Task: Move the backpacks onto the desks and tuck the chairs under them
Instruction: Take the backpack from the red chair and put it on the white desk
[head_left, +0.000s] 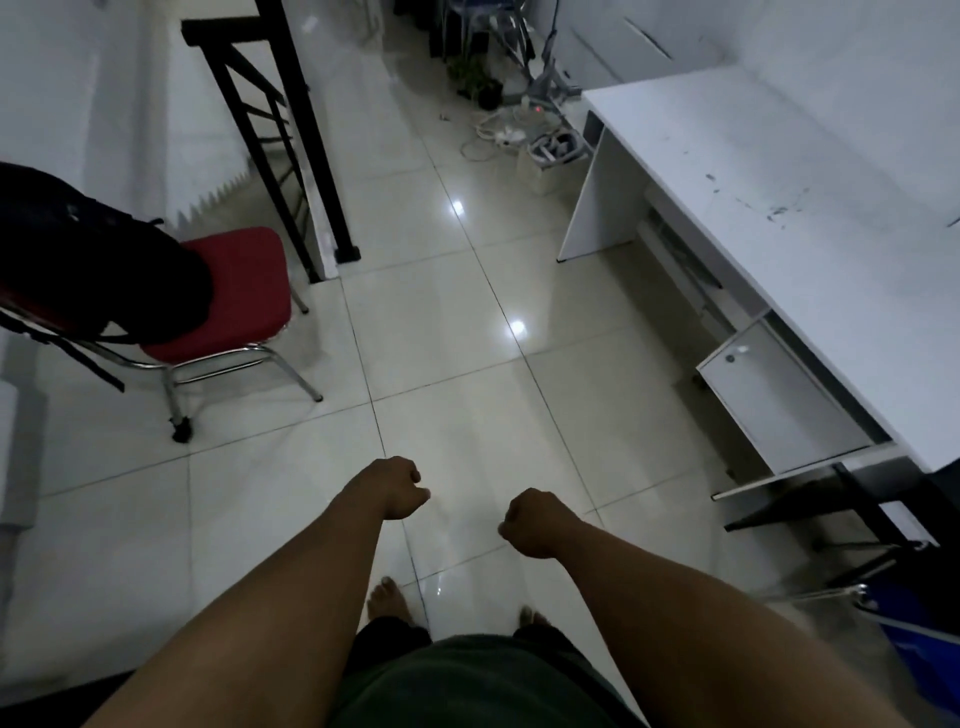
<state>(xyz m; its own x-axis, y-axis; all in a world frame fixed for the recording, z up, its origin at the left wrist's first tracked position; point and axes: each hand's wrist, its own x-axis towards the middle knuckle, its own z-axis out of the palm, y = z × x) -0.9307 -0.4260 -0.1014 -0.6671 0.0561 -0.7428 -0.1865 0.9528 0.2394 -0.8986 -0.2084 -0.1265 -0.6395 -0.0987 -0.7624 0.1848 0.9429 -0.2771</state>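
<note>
A black backpack (88, 260) sits on a red-cushioned chair (244, 291) with chrome legs at the left. A white desk (810, 208) runs along the right side, with a small cabinet under it. At the lower right corner, a second chair (883, 587) with a blue seat and chrome frame shows partly. My left hand (397, 488) and my right hand (535, 522) hang over the tiled floor in the middle, both curled into loose fists and holding nothing. Each hand is far from the chairs and the backpack.
A black metal railing (275, 140) stands behind the red chair. Cables, a power strip (506, 136) and a small potted plant (480, 83) lie on the floor at the back near the desk's far end. Tiled floor spreads between chair and desk.
</note>
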